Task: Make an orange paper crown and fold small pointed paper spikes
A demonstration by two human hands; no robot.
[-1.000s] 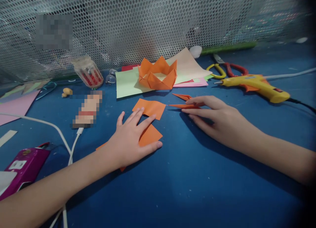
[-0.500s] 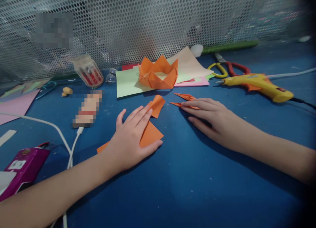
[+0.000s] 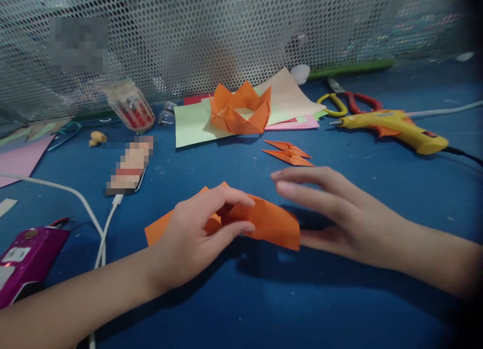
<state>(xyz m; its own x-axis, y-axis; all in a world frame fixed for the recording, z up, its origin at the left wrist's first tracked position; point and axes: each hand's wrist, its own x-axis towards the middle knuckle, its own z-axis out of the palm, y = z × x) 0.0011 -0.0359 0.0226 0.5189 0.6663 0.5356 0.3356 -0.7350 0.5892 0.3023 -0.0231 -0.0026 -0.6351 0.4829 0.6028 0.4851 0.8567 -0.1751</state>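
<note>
My left hand [image 3: 206, 233] pinches a curved piece of orange paper [image 3: 273, 220] between thumb and fingers, a little above the blue table. Another orange sheet [image 3: 160, 225] lies partly hidden behind my left wrist. At the paper's right end is my right hand [image 3: 328, 213], its fingers apart and the thumb close to the paper's edge; whether it touches cannot be made out. Two folded, pointed orange paper pieces [image 3: 289, 152] lie side by side beyond my right fingertips. Farther back, a folded orange paper ring with a pointed rim [image 3: 241, 112] stands on pale sheets.
A yellow glue gun [image 3: 392, 130] lies at right, before scissors [image 3: 356, 102]. Coloured sheets [image 3: 192, 125] lie beneath the ring. At left are a jar with red contents [image 3: 132, 107], a blurred-out phone [image 3: 130, 167], white cables [image 3: 100, 243] and a purple device [image 3: 33, 258]. Metal mesh [image 3: 169, 31] closes the back.
My left hand has lifted a piece of orange paper and brought it nearer and rightward. My right hand has left the two pointed pieces and moved toward that paper, fingers spreading.
</note>
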